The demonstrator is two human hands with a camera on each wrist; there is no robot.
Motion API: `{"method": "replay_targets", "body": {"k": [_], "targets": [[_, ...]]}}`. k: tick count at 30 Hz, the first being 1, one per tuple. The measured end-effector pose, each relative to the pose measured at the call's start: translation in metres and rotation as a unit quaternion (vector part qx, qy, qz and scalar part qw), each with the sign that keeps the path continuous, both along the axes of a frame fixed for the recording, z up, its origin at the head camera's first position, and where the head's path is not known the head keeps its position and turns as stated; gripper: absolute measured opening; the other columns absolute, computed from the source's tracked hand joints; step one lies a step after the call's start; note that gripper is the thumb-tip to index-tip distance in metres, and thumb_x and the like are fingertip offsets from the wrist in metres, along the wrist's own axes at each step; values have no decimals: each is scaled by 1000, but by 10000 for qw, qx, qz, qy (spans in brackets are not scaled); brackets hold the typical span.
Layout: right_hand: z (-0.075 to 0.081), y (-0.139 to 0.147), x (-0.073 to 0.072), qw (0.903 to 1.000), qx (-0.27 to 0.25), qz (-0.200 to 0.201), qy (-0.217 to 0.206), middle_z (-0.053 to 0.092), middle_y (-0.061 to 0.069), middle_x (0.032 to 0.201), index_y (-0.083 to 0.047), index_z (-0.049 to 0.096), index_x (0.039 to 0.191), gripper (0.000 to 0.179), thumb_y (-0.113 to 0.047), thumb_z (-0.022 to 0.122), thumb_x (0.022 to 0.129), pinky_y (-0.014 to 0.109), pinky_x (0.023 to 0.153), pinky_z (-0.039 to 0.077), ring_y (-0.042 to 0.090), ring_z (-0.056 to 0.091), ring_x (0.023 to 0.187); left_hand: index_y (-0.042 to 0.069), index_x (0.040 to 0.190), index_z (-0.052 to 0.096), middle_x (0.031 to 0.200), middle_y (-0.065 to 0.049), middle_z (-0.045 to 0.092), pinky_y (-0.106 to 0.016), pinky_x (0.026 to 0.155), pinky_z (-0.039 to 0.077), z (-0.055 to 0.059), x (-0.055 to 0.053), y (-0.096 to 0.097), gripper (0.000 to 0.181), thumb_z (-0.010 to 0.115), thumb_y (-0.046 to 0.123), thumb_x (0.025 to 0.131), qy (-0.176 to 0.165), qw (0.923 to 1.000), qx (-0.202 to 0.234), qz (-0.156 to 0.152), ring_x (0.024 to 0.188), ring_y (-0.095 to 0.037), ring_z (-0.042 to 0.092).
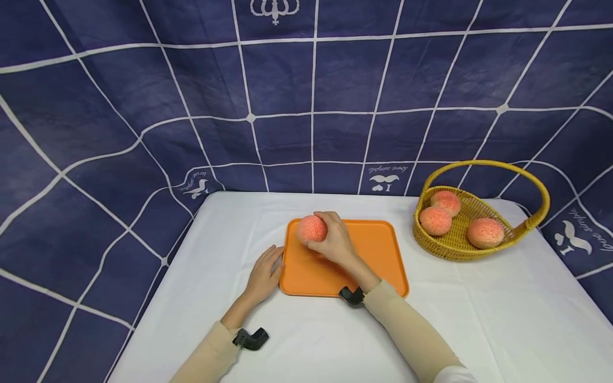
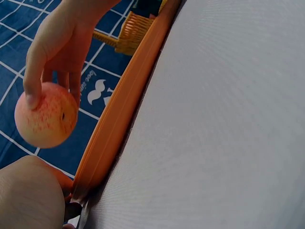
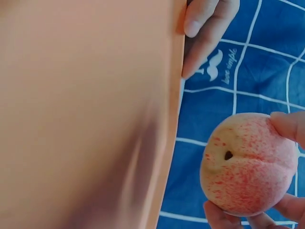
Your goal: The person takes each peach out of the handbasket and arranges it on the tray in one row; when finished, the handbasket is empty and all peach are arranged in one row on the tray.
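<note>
My right hand (image 1: 335,242) grips a pink-and-yellow peach (image 1: 312,229), thumb on one side and fingers on the other. The peach is raised over the left part of an orange tray (image 1: 375,255); in the right wrist view a gap separates the peach (image 3: 250,164) from the tray (image 3: 95,95). A small dark hole marks the peach's end. At the tray's left edge, my left hand (image 1: 262,275) touches the rim with mostly straight fingers. These fingers (image 3: 209,33) also show at the tray's edge in the right wrist view.
A yellow wicker basket (image 1: 442,251) with a tall handle (image 1: 483,163) stands right of the tray and holds three peaches (image 1: 485,233). White cloth (image 1: 479,314) covers the table. A blue checked curtain (image 1: 282,138) hangs behind it.
</note>
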State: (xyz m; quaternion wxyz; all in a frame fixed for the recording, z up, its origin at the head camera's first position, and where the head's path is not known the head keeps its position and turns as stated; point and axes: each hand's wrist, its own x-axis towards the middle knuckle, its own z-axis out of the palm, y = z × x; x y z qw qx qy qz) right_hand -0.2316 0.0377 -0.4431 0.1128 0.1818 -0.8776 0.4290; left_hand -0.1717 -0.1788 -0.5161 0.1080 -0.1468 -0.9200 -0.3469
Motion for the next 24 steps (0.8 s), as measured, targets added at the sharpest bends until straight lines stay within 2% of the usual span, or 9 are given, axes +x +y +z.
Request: {"method": "replay_targets", "body": {"k": [2, 9, 18, 24], "targets": [[-2, -5, -1, 9999, 42, 111, -98, 58, 16, 124, -2, 58, 129, 71, -22, 88, 68, 47, 93, 55, 33, 59, 110, -4, 136, 53, 141, -22, 53, -59, 113, 32, -1, 0, 0, 42, 56, 10, 96, 65, 10000, -26, 5, 138, -40, 41], [-9, -16, -8, 9972, 312, 390, -553, 59, 14, 123, -4, 58, 129, 69, -26, 87, 69, 45, 93, 55, 31, 59, 109, -2, 138, 52, 143, -20, 52, -56, 116, 29, 0, 0, -1, 43, 54, 13, 98, -121, 9999, 10, 44, 140, -38, 39], [-17, -23, -16, 9943, 503, 619, -701, 60, 14, 122, -3, 58, 127, 70, -23, 89, 68, 44, 96, 53, 30, 59, 110, -4, 137, 52, 141, -21, 53, -58, 114, 31, 0, 0, 0, 43, 57, 11, 96, 56, 10000, 26, 5, 138, -40, 41], [-18, -24, -17, 9924, 453, 697, -905, 58, 14, 122, -5, 57, 128, 70, -23, 89, 68, 46, 96, 53, 31, 59, 110, -4, 138, 51, 142, -20, 53, -57, 115, 30, 0, -1, 0, 44, 56, 10, 97, -3, 10000, 8, -3, 139, -39, 40]]}}
